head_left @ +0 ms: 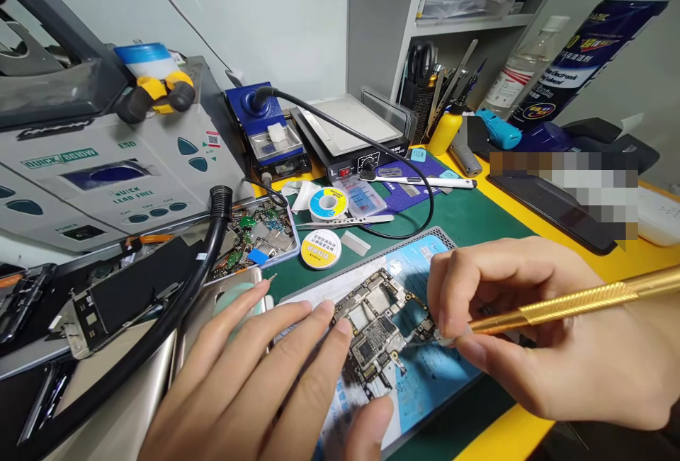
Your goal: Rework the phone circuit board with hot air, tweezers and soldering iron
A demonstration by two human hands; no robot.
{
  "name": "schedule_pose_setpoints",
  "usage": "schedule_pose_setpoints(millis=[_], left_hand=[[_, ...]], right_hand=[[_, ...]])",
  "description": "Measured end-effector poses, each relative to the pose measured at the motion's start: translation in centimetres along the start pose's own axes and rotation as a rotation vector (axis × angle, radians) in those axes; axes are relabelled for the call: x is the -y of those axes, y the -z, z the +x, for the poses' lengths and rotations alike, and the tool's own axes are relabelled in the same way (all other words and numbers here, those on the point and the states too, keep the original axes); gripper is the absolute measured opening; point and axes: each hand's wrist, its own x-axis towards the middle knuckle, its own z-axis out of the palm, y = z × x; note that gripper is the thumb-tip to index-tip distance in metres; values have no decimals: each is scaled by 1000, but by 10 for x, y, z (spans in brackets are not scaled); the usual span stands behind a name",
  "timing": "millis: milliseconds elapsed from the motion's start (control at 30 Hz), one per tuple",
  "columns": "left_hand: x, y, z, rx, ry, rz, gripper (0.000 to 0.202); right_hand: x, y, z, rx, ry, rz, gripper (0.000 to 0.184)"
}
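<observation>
A phone circuit board (380, 340) lies on a blue and white work mat (419, 394). My left hand (281, 369) rests over the left side of the board, palm down with fingers spread; its fingertips are at the board's left edge. In my right hand (510, 333) is a craft knife (574, 305) with a gold knurled handle, pinched low between thumb and fingers. Its tip is at the board's right end, partly hidden by my fingers, so I cannot tell whether it touches.
A hot air station (106, 178) stands at the left, its black hose (202, 284) crossing toward me. Behind the mat are a solder spool (328, 204), a round tin (321, 248), tweezers (350, 222) and a heating plate (350, 128). A spray can (589, 57) stands at right.
</observation>
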Motion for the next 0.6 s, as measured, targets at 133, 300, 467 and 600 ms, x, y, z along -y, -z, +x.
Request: schedule_pose_setpoints(millis=[133, 300, 467, 600], left_hand=[[0, 0, -2, -26, -21, 3, 38], [-2, 0, -1, -19, -6, 9, 40], [-3, 0, 1, -24, 10, 15, 38], [-2, -1, 0, -61, 13, -8, 34]], right_hand=[[-2, 3, 3, 22, -2, 8, 12], [-5, 5, 2, 69, -29, 57, 11], [-6, 7, 2, 89, 22, 48, 13], [-4, 4, -1, 33, 209, -20, 21]])
